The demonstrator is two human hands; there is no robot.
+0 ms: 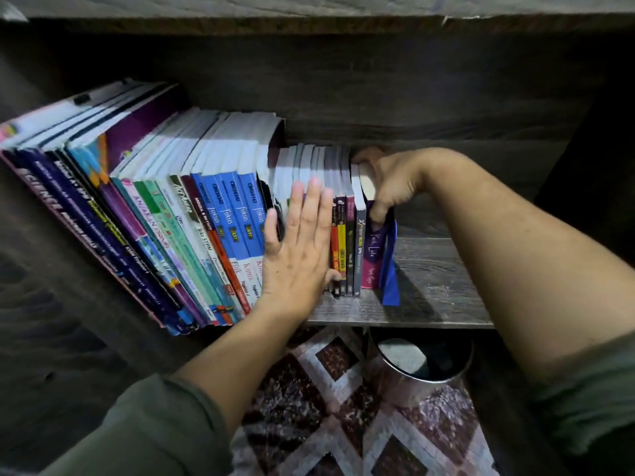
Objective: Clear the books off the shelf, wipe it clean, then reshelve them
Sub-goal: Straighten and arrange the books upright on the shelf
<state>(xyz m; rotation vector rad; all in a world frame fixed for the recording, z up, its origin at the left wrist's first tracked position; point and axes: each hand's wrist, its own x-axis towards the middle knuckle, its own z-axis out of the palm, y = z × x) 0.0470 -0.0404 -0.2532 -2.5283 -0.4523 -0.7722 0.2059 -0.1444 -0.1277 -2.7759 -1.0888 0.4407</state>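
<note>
A row of books [192,214] stands on the dark wooden shelf [443,269], the tall ones on the left leaning over. My left hand [299,245] lies flat with straight fingers against the spines of the small books in the middle. My right hand [388,183] curls over the top of the rightmost books, gripping the purple book [372,255] at the end of the row. A blue ribbon [390,280] hangs down beside that book.
The shelf board to the right of the books is bare wood. Below the shelf, a round metal bin [419,369] sits on a patterned rug [326,407]. A dark side panel [51,304] closes the left; the upper shelf [309,25] hangs overhead.
</note>
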